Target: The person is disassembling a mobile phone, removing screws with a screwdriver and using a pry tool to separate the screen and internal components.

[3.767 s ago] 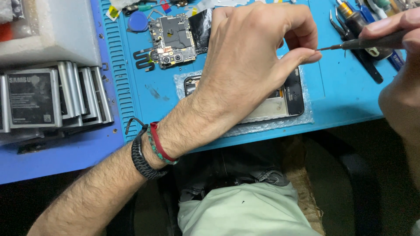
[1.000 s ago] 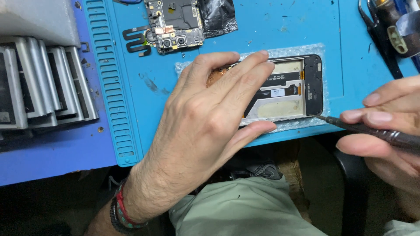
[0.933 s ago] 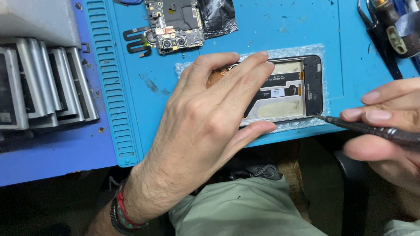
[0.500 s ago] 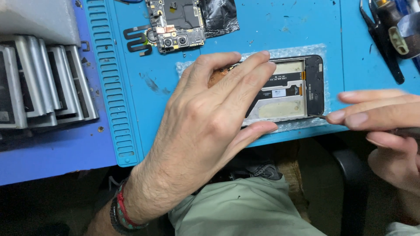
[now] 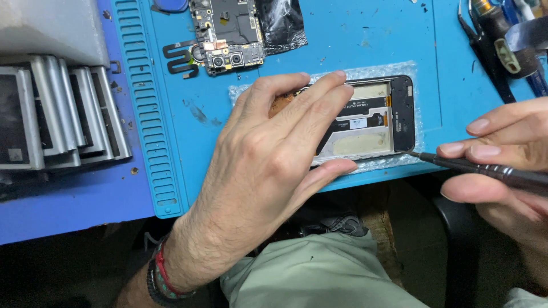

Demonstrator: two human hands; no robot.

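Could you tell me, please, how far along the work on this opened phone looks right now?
Done: the circuit board is out and lies apart on the blue mat. In hand: the left hand pins the phone frame on bubble wrap, while the right hand holds a screwdriver, tip at the frame's lower right corner. Left: the frame holds flex cables; nothing is reassembled.

Opened phone frame (image 5: pixel 365 122), black rim, back off, lying flat and lengthwise left-right on a clear bubble-wrap sheet (image 5: pixel 371 73). Inside: pale metal plate, black flex strip across the middle, small orange connector near the right end. Left part hidden under the left hand's fingers (image 5: pixel 311 105), which lie flat on it; thumb pressed along its near edge.

Thin dark screwdriver (image 5: pixel 456 165), metal grip, nearly level, pinched between right hand's fingertips (image 5: pixel 485 151); tip touches the frame's near-right corner, just beyond those fingertips.
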